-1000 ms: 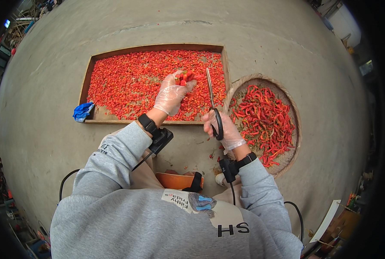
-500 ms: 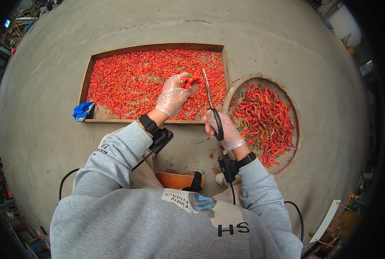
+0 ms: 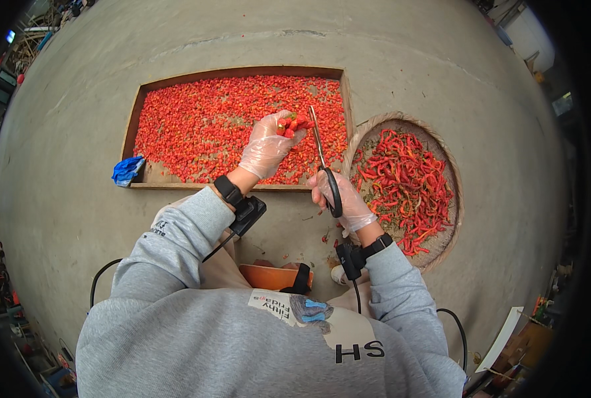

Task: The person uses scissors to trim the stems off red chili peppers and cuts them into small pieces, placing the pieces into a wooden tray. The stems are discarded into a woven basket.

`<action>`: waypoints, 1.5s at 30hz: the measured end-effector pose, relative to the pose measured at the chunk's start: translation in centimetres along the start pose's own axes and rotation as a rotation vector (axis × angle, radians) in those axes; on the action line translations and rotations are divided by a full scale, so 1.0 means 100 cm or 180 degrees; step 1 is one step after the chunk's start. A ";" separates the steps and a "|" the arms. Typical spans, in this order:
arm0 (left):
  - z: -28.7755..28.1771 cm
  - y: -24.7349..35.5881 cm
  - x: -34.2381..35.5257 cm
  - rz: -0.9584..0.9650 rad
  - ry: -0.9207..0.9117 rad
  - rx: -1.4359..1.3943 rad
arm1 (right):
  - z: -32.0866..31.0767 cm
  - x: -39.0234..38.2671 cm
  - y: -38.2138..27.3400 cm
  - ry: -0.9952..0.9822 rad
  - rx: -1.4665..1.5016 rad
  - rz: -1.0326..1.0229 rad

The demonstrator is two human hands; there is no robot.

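My left hand (image 3: 267, 147), in a clear plastic glove, is closed around several red chili peppers (image 3: 294, 125) above the wooden tray. Their tips point right, against the blades of the scissors. My right hand (image 3: 348, 201), gloved the same way, grips the scissors (image 3: 320, 149) by their black handles, with the blades pointing away from me. Beneath the hands, the shallow wooden tray (image 3: 239, 71) is spread with many small cut pieces of red chili. To the right, a round woven basket (image 3: 459, 192) holds a heap of long whole red chilies (image 3: 408, 186).
A crumpled blue plastic bag (image 3: 127, 171) hangs over the tray's near left corner. Small stems and chili bits lie on the concrete floor (image 3: 507, 152) between tray and basket. Near my feet is an orange board (image 3: 269, 276). Black devices with cables are strapped to both wrists.
My right hand has shifted very slightly left with the scissors, and the blades sit a little closer to the chilies. The left hand has barely moved.
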State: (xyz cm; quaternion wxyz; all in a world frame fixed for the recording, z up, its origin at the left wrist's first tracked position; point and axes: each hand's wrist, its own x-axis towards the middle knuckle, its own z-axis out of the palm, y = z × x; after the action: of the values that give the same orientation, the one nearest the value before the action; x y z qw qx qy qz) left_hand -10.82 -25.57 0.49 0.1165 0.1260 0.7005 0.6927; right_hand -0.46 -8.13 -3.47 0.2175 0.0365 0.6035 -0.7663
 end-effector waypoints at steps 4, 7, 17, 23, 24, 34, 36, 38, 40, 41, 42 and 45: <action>-0.001 0.001 0.001 -0.0001 -0.0163 -0.0077 | 0.004 -0.005 -0.008 0.0100 0.0356 -0.0014; 0.001 0.003 0.000 -0.0299 -0.0156 -0.0295 | 0.005 -0.007 -0.014 -0.0021 0.0682 0.0118; -0.005 0.001 0.001 -0.0177 -0.0125 -0.1075 | 0.004 -0.009 -0.009 0.0000 0.0477 0.0095; -0.001 -0.001 0.002 -0.0129 -0.0210 -0.0579 | 0.004 -0.007 -0.007 -0.0120 0.0477 0.0026; -0.001 -0.001 0.001 -0.0149 -0.0274 -0.0565 | 0.004 -0.007 -0.008 -0.0084 0.0463 -0.0013; -0.004 0.003 -0.001 -0.0316 -0.0110 -0.1350 | 0.004 -0.010 -0.016 0.0105 0.0189 0.0093; -0.005 0.004 0.000 -0.0336 -0.0156 -0.1280 | 0.004 -0.009 -0.013 -0.0034 0.0326 0.0155; -0.007 0.004 0.000 -0.0394 -0.0273 -0.1094 | 0.004 -0.007 -0.010 -0.0130 0.0362 0.0116; -0.009 0.004 0.001 -0.0437 -0.0457 -0.0803 | 0.002 -0.005 -0.007 -0.0151 0.0281 0.0029; -0.009 0.004 0.000 -0.0429 -0.0492 -0.0815 | 0.001 -0.005 -0.006 -0.0166 0.0255 0.0042; -0.008 0.003 0.000 -0.0399 -0.0512 -0.0822 | 0.000 -0.005 -0.006 -0.0181 0.0230 0.0054; -0.006 0.002 -0.001 -0.0370 -0.0445 -0.0925 | -0.001 -0.005 -0.004 -0.0240 0.0310 0.0078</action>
State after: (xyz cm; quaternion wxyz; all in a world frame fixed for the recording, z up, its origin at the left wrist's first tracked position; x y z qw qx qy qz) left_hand -10.94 -26.17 0.67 0.2217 0.1150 0.5892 0.7684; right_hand -0.16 -7.81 -2.94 0.2474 0.0254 0.5564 -0.7928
